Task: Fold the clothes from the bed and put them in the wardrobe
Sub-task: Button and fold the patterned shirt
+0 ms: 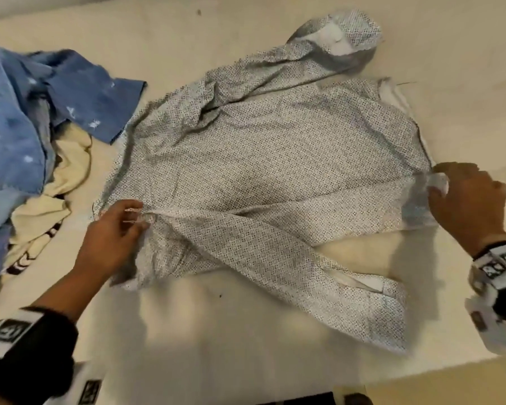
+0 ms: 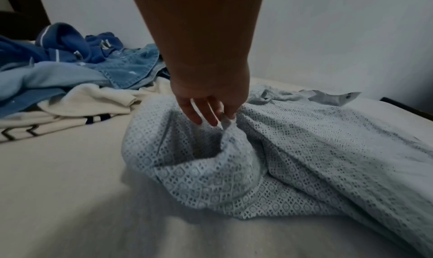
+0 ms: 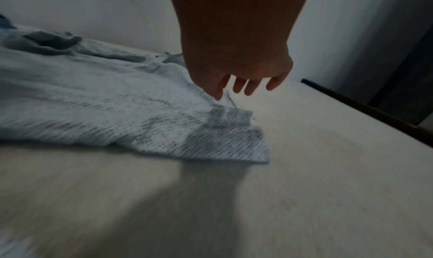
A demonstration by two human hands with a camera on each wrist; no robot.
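Observation:
A light patterned shirt [image 1: 263,168] lies spread on the cream bed [image 1: 246,331], one sleeve reaching to the far right, the other across the near edge. My left hand [image 1: 120,226] pinches the shirt's left side, lifting a fold of the shirt [image 2: 199,160]; my left hand [image 2: 211,104] shows its fingers pointing down into the cloth. My right hand [image 1: 462,194] pinches the shirt's right edge. In the right wrist view my right hand [image 3: 236,76] holds the shirt's edge [image 3: 225,99] between thumb and forefinger, the other fingers loose.
A heap of blue clothes [image 1: 27,121] and a cream garment with dark markings [image 1: 53,206] lies at the left of the bed. A wall stands behind the bed. A dark bed frame edge [image 3: 365,106] runs along the right.

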